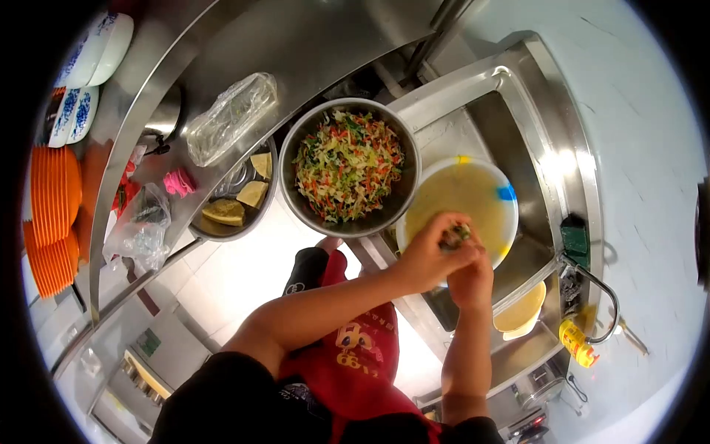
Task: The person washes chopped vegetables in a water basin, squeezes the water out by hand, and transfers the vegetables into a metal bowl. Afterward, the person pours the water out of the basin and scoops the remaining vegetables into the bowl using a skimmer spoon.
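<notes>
Above a white basin [510, 214] of cloudy yellowish liquid, my two hands are pressed together around a clump of shredded vegetables [454, 236]. My left hand [430, 255] is closed over the clump, with bits showing between the fingers. Cupped against it from below is my right hand [472, 280], also closed, its fingers partly hidden. To the left of them, a steel bowl [287, 181] holds a heap of chopped vegetables [347, 166] in green, white and orange.
The basin stands in a steel sink [510, 126]. A yellow bowl [521, 311], a curved faucet [610, 296] and a yellow bottle [578, 342] are at the right. Leftward are a pan [272, 177] with cut yellow-green pieces, a clear plastic bag [233, 118] and stacked orange bowls [55, 196].
</notes>
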Demonstrator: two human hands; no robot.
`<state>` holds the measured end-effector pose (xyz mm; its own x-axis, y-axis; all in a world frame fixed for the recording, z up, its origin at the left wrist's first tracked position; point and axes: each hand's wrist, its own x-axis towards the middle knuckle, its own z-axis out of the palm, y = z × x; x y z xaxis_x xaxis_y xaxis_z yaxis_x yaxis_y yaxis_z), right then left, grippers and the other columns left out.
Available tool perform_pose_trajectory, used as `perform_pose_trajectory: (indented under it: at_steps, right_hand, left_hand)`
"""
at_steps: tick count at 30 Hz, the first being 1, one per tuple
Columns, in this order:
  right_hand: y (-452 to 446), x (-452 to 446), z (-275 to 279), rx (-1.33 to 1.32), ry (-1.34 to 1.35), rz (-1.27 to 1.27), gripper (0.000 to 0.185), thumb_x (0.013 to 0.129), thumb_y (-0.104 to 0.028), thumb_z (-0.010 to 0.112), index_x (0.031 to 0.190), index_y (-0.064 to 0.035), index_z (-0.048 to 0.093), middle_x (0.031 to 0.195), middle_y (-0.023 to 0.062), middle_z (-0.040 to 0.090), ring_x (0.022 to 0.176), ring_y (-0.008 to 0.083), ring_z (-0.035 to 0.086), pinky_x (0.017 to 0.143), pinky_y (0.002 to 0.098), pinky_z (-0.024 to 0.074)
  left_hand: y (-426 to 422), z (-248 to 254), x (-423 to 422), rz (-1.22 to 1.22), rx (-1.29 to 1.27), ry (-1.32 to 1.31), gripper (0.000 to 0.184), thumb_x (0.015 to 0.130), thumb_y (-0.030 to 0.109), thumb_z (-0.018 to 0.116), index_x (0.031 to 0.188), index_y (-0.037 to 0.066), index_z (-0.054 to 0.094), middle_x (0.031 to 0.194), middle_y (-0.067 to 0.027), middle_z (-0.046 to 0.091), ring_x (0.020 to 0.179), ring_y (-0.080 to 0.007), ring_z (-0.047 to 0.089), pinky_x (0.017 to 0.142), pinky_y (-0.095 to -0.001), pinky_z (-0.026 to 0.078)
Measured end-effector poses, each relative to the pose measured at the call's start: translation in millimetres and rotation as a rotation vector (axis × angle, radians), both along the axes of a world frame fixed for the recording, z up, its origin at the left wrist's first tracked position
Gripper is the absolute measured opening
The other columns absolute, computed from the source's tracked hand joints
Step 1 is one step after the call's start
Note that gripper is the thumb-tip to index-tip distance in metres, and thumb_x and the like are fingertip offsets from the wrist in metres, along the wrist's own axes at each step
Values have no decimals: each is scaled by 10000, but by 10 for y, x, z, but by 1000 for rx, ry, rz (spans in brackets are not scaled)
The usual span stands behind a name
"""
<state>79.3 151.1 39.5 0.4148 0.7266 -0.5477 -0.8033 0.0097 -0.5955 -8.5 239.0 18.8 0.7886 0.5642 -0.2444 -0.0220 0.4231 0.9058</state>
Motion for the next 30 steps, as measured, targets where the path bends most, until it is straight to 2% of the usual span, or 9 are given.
perform_pose_trajectory:
  at_steps: [5, 7, 10, 13, 16, 20, 23, 26, 30]
  right_hand:
    - [746, -241, 362, -36, -305, 257, 459, 877, -12, 592, 1314, -19, 453, 1243, 107, 556, 1104, 207, 572, 896, 330, 505]
    - [1015, -373, 350, -94, -313, 376, 422, 850, 46, 618, 1254, -14, 513, 1158, 92, 610, 1018, 197, 608, 828, 300, 522]
    - [1315, -557, 158, -235, -585, 383, 250, 879, -60, 650, 1112, 14, 597, 972, 114, 678, 866, 157, 642, 728, 287, 523]
    - [1511, -662, -49, -309, -821, 317, 178, 889, -111, 653, 993, 32, 629, 822, 162, 681, 776, 158, 664, 667, 309, 515]
    - [1632, -640, 140, -430, -854, 411, 201, 885, -147, 655, 961, 37, 631, 789, 214, 666, 753, 259, 688, 651, 355, 517]
    - [1609, -589, 4, -450, -959, 417, 204, 857, -123, 663, 983, 32, 621, 824, 212, 676, 777, 371, 674, 670, 404, 526]
    - [1501, -575, -28, -356, -1240, 481, 260, 840, -157, 719, 1026, 4, 633, 748, 117, 661, 638, 188, 639, 600, 323, 512]
    - [1536, -577, 147, -300, -1578, 397, 313, 799, -125, 734, 1072, -19, 623, 754, 164, 671, 646, 245, 661, 598, 348, 514]
    - [1555, -647, 281, -417, -1383, 416, 357, 813, -136, 713, 1127, -45, 568, 766, 204, 660, 695, 323, 671, 619, 411, 523]
  left_hand:
    - [907, 477, -585, 11, -59, 93, 518, 860, -50, 618, 1329, 60, 429, 1167, -78, 543, 1037, -157, 572, 917, -296, 486]
    - [1138, 418, -738, 105, 121, 123, 405, 846, -67, 580, 1229, 50, 514, 1097, -102, 601, 939, -154, 618, 816, -281, 520]
    - [1345, 360, -901, 156, 556, 312, 323, 864, -23, 584, 1179, 39, 551, 1045, -98, 638, 898, -146, 633, 749, -272, 542]
    - [1477, 396, -955, 218, 191, 411, 302, 882, 20, 587, 1181, 29, 546, 1027, -112, 646, 850, -147, 643, 655, -273, 562]
    - [1581, 399, -955, 160, 358, 493, 311, 883, 38, 586, 1191, 23, 542, 1008, -116, 643, 822, -135, 642, 574, -267, 564]
    - [1671, 299, -1028, -8, 568, 600, 402, 871, 108, 654, 1251, 45, 540, 1040, -166, 665, 867, -187, 651, 754, -304, 502]
    - [1684, 224, -1097, 37, 741, 564, 375, 867, 105, 662, 1224, 37, 571, 1023, -172, 675, 852, -192, 658, 747, -300, 500]
    - [1714, 329, -1097, 5, 574, 594, 352, 863, 96, 644, 1205, 33, 586, 993, -225, 670, 790, -318, 684, 696, -369, 527]
    - [1689, 458, -1061, 70, 566, 537, 308, 875, 122, 647, 1166, 29, 613, 879, -216, 680, 773, -325, 682, 671, -366, 519]
